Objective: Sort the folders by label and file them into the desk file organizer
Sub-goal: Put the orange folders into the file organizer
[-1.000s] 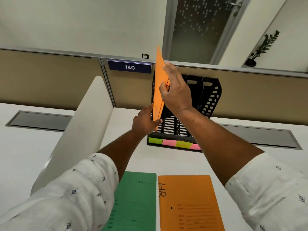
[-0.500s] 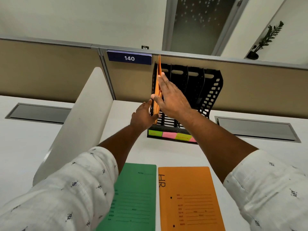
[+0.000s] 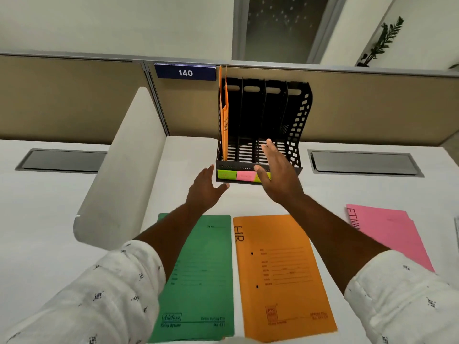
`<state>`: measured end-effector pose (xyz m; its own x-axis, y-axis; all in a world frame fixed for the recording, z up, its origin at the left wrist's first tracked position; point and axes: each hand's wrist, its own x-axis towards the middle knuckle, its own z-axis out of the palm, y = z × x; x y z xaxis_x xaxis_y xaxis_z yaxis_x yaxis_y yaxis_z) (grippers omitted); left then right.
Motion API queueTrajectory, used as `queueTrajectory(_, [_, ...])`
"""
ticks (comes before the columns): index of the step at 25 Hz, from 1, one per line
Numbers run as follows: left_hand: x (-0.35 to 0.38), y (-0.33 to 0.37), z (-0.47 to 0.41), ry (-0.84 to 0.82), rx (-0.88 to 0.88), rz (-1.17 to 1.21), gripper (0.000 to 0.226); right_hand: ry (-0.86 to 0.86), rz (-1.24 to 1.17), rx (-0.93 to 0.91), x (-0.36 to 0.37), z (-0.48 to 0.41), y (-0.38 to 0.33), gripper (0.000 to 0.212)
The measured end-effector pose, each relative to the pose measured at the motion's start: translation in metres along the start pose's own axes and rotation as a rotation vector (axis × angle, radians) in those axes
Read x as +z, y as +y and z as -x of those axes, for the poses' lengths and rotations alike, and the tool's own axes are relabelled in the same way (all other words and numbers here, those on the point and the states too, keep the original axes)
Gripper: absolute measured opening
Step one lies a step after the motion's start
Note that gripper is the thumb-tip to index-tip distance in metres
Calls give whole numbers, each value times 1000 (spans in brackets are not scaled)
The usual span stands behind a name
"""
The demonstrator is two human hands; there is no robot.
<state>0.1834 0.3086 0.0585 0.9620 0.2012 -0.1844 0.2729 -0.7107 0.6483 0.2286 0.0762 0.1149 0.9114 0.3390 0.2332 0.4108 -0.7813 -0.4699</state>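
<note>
A black desk file organizer (image 3: pixel 299 125) with several slots stands against the partition, with coloured labels (image 3: pixel 236 175) along its front lip. An orange folder (image 3: pixel 224 115) stands upright in its leftmost slot. My left hand (image 3: pixel 205 189) hovers empty just in front of the organizer's left corner, fingers apart. My right hand (image 3: pixel 279 177) is open too, in front of the organizer's middle, covering some labels. On the desk near me lie a green folder (image 3: pixel 201 276), an orange folder marked HR (image 3: pixel 280 274) and pink folders (image 3: pixel 390 232) at the right.
A white curved divider (image 3: pixel 119 170) rises at the left of the desk. Grey cable hatches (image 3: pixel 62 160) (image 3: pixel 365 162) sit on either side. A tan partition (image 3: pixel 74 95) with a "140" sign (image 3: pixel 185 72) backs the desk. A potted plant (image 3: pixel 380 43) stands on its top right.
The orange folder went down into the leftmost slot and both hands let go of it. Both hands have pulled back toward me and lowered, now open.
</note>
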Motion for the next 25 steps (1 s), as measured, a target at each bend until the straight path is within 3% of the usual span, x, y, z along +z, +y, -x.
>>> queueTrajectory(13, [93,-28,145,-219,-88,-58,87,-264,55,252,31,216,64,65])
queueTrajectory(25, [158,-13,191,-327,-271,30,88,-659,145,442,43,271,110,61])
